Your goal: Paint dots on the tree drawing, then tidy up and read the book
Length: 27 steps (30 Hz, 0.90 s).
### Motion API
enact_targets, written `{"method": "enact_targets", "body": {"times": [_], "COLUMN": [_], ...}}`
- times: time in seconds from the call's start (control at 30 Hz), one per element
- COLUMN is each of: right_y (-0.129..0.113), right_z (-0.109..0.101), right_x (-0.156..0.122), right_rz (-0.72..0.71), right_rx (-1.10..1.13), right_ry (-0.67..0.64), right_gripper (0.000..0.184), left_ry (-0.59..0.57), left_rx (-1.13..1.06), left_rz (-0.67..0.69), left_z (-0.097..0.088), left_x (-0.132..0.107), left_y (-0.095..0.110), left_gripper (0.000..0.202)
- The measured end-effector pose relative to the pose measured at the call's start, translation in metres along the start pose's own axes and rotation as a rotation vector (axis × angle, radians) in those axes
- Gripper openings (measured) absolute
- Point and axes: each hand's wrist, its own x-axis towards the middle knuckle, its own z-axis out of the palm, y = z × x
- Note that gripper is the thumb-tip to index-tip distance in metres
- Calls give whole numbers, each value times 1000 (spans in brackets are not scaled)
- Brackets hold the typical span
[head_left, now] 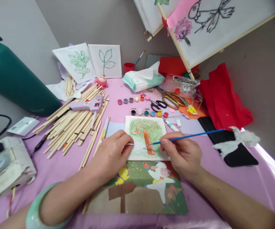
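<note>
My right hand (181, 154) is closed round a thin blue paintbrush (197, 134), its bristle end over the orange trunk of a painted tree. The tree, with a dotted green crown, is on a small white canvas (130, 152). My left hand (115, 148) is closed at the canvas's left edge, pinching a thin white thing (130, 144) too small to name; its tip points toward the brush. Under the canvas lies a picture sheet (137, 203) with a sheep and a yellow chick. Two rows of small paint pots (146, 112) stand behind the canvas.
Wooden sticks (68, 127) and a glue gun (89, 105) lie left, near a green bottle (20, 76). Behind are a wipes pack (142, 80), scissors (173, 100) and a red cup (129, 67). A black phone-like slab (235, 156) and crumpled tissue (237, 140) lie right.
</note>
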Motion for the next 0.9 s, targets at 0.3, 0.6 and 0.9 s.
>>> {"method": "enact_targets", "body": {"times": [0.3, 0.6, 0.9], "right_y": [-6, -8, -8], "right_z": [-1, 0, 2], "right_x": [4, 4, 2], "right_rz": [-103, -71, -17], "right_rx": [-60, -86, -48], "right_ry": [-26, -104, -151], "right_gripper": [11, 9, 11], "left_ry": [11, -4, -2], "left_rx": [-3, 4, 2], "left_rz": [4, 8, 2], "left_z": [1, 3, 2], "left_x": [-1, 0, 0], "left_y": [-1, -2, -1], "left_gripper": [11, 11, 11]}}
